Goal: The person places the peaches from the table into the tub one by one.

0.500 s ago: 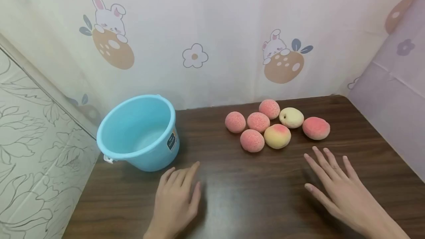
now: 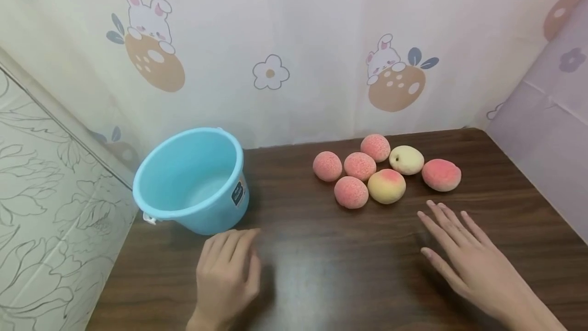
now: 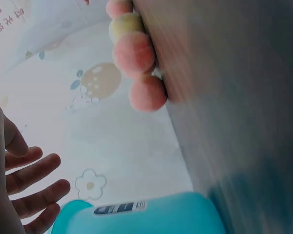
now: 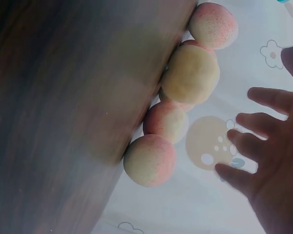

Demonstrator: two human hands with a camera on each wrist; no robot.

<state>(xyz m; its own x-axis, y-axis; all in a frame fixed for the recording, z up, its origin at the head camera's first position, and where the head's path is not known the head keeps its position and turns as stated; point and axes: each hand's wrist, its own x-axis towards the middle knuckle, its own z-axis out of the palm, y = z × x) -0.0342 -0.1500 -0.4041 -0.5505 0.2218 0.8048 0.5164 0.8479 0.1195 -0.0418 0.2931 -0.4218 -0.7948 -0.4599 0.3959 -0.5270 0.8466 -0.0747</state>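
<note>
My left hand (image 2: 225, 272) hovers above the table just in front of the light blue bucket (image 2: 216, 213), its fingers loosely bent and holding nothing. In the left wrist view those fingers (image 3: 39, 197) are apart and bare. Over the table's right side, my right hand (image 2: 478, 269) is spread and holds nothing. Beyond its fingertips lies a reddish-pink peach (image 2: 441, 175). To the left of that one, a cream peach (image 2: 407, 160), a yellow peach with a pink top (image 2: 387, 186) and several speckled pink peaches (image 2: 351, 192) form a loose cluster.
The dark wood table (image 2: 294, 249) meets a pale curtain (image 2: 294, 106) with rabbit and flower prints behind the bucket and peaches. A white panel with line-drawn flowers (image 2: 41, 208) borders the left side, a lilac cloth (image 2: 546, 132) the right.
My left hand has drifted left and slightly nearer to me, its fingers bending more. The right hand's fingers have moved a little closer together. Bucket and peaches stay put; the head view shifts slightly.
</note>
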